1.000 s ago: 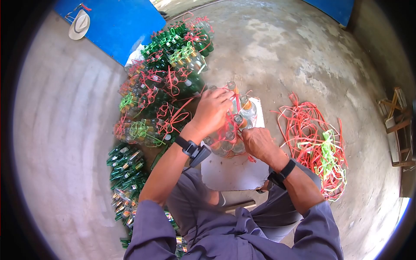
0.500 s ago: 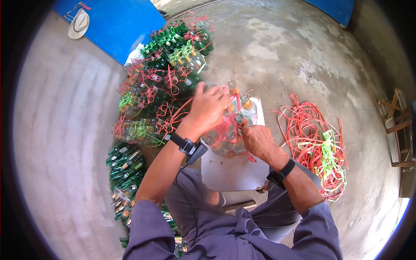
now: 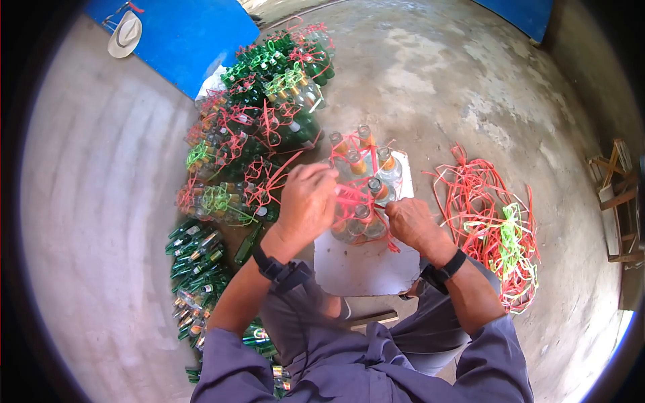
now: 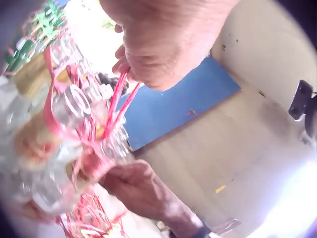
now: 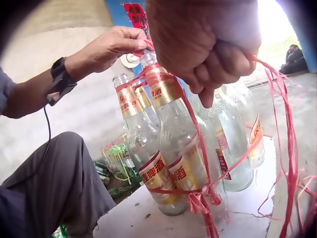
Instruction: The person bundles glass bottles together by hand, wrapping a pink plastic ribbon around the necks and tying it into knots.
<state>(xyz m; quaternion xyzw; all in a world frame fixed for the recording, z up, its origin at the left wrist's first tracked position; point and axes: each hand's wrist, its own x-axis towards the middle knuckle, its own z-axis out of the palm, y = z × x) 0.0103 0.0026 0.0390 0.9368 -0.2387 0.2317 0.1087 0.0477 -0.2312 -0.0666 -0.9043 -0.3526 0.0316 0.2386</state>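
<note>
A cluster of clear glass beer bottles stands upright on a white board in front of the person. Red plastic strap winds around the bottles and their necks, with a knot low on the near side in the right wrist view. The left hand, left of the necks, pinches strands of the strap, which run taut to the bottles in the left wrist view. Close against the right side of the bottles, the right hand curls around the strap; a loose length hangs from its fist in the right wrist view.
A heap of red and green strap lies on the floor at the right. Tied bundles of bottles and loose green bottles line the left. A wooden frame stands at the far right, and a hat is at the upper left.
The left hand has moved from over the bottle necks toward the left and nearer the body, drawing strap with it. The right hand has shifted slightly to the right.
</note>
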